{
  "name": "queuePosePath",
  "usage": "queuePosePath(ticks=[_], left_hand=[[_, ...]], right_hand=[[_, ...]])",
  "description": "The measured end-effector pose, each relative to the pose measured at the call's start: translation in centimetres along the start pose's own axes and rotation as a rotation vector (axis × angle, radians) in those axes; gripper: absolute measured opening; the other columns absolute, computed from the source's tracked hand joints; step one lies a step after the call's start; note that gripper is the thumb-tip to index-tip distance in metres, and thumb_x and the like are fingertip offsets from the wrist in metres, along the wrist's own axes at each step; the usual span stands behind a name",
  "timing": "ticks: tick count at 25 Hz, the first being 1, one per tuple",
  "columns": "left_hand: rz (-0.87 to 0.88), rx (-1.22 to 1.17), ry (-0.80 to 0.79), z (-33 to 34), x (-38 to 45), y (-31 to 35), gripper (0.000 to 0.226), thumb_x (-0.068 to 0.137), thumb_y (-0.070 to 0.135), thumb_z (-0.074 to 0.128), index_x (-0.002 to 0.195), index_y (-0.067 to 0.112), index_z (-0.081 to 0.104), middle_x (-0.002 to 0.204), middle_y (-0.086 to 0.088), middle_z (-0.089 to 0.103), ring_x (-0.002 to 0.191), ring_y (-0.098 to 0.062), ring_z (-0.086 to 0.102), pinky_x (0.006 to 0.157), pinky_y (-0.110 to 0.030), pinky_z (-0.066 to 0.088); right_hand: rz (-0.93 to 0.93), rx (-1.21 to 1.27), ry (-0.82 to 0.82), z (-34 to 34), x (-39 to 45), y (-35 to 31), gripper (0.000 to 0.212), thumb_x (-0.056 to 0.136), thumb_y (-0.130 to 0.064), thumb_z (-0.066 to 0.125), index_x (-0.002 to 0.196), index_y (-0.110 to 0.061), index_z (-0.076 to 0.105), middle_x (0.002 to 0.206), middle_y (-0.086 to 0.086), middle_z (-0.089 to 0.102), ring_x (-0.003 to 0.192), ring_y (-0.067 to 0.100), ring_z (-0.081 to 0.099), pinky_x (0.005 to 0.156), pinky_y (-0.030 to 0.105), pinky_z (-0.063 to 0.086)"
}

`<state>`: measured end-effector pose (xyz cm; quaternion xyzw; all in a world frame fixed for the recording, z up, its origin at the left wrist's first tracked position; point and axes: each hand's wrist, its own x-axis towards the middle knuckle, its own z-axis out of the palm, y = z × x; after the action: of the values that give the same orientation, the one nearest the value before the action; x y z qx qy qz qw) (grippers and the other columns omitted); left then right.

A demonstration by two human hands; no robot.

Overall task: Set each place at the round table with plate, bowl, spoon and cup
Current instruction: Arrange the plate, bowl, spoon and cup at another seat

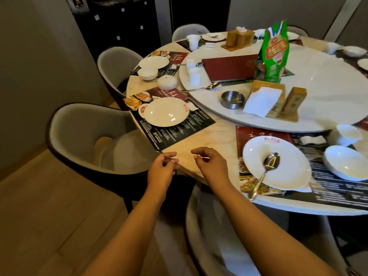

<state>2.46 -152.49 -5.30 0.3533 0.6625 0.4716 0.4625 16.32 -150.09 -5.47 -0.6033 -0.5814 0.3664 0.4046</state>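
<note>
My left hand (162,170) and my right hand (211,166) hover at the near edge of the round table (211,136), fingers loosely curled, holding nothing. To the right a white plate (286,168) carries a spoon (264,172) whose handle sticks out over the table edge; a bowl (346,165) lies beside it. Ahead to the left a bare plate (166,111) rests on a menu placemat (179,132), with an upturned bowl (167,82) behind it. Farther left are a plate (153,62) and a bowl (147,73). Another spoon (201,88) and white cups (194,73) sit on the turntable (328,80).
The turntable also holds a steel ashtray (233,99), a red menu book (229,67), a green packet (272,52) and wooden holders (286,104). Grey chairs (83,136) ring the table. A dark cabinet (119,22) stands behind.
</note>
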Motion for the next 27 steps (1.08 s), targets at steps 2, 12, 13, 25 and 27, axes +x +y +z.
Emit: queuePosePath(ticks=[2,12,13,25,27], left_hand=[[0.0,0.011,-0.022,-2.8,1.5,0.4,0.024,0.096,0.007,0.048,0.11,0.017,0.064,0.099,-0.003,0.068,0.089,-0.014,0.065,0.077,-0.024,0.052],[0.048,0.02,-0.033,-9.1,13.5,2.6,0.024,0.095,0.005,0.051,0.11,0.018,0.063,0.108,0.0,0.064,0.105,-0.019,0.062,0.09,-0.035,0.054],[0.058,0.045,-0.032,-9.2,15.5,2.7,0.025,0.094,0.005,0.052,0.111,0.02,0.063,0.11,0.0,0.064,0.106,-0.019,0.062,0.093,-0.038,0.053],[0.004,0.409,-0.079,-6.5,31.1,4.4,0.048,0.093,0.009,0.049,0.139,0.02,0.049,0.136,-0.01,0.055,0.119,-0.031,0.054,0.096,-0.04,0.048],[-0.022,0.404,-0.093,-6.8,32.0,4.5,0.044,0.091,0.009,0.051,0.133,0.02,0.056,0.131,-0.011,0.058,0.115,-0.032,0.056,0.094,-0.042,0.049]], right_hand=[[0.041,0.033,0.029,2.7,0.4,-1.3,0.02,0.089,-0.01,0.06,0.098,-0.023,0.073,0.104,-0.007,0.069,0.096,0.006,0.059,0.087,0.021,0.046],[0.242,0.08,0.169,10.8,8.3,-3.8,0.022,0.089,-0.013,0.061,0.109,-0.018,0.068,0.112,0.001,0.066,0.101,0.014,0.061,0.078,0.018,0.045],[0.264,0.077,0.188,11.3,9.9,-3.6,0.024,0.088,-0.014,0.061,0.111,-0.018,0.067,0.116,0.003,0.065,0.103,0.016,0.061,0.081,0.022,0.048],[0.53,-0.073,0.341,14.4,21.7,-1.7,0.032,0.089,-0.001,0.049,0.117,-0.008,0.063,0.116,0.011,0.063,0.096,0.022,0.061,0.066,0.023,0.05],[0.522,-0.078,0.375,14.5,21.8,-2.1,0.029,0.089,0.005,0.047,0.105,-0.007,0.068,0.1,0.006,0.064,0.08,0.013,0.057,0.045,0.006,0.037]])
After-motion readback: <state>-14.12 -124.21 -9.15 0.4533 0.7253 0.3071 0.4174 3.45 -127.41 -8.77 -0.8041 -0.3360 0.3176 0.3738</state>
